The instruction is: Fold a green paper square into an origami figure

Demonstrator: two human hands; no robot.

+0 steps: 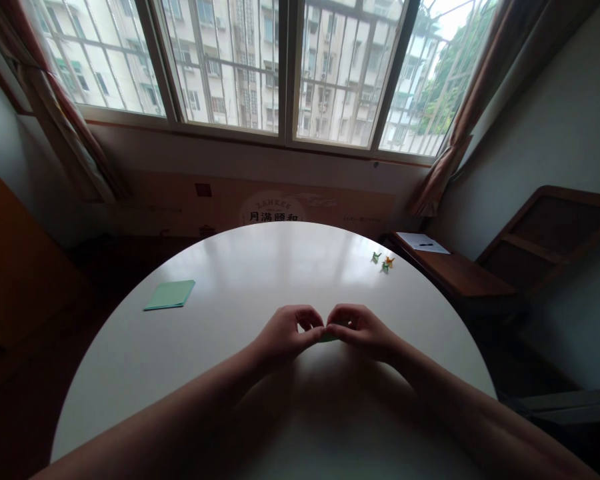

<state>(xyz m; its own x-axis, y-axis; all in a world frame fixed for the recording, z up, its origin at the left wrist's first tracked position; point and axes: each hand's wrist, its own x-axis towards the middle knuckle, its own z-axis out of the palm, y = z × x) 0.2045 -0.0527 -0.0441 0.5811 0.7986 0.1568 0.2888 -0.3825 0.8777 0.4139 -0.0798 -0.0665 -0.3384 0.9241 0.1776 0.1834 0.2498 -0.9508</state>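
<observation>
Both hands meet over the middle of a round white table (220, 347). Between their fingertips is a small piece of green paper (329, 338), mostly covered by the fingers. My left hand (294, 328) pinches its left side with thumb and forefinger. On the other side my right hand (359, 328) pinches the paper too, its thumb close to the left one. How the paper is folded cannot be made out. A stack of green paper squares (170, 294) lies at the left of the table. Several small folded paper figures (384, 261), green and orange, stand at the far right.
Beyond the table's far edge is a wall below barred windows (285, 73) with curtains (70, 127) at the sides. To the right, a brown wooden bench or chair (465, 273) bears a white sheet (413, 241) and a dark pen (425, 245). An orange-brown cabinet (10, 267) stands left.
</observation>
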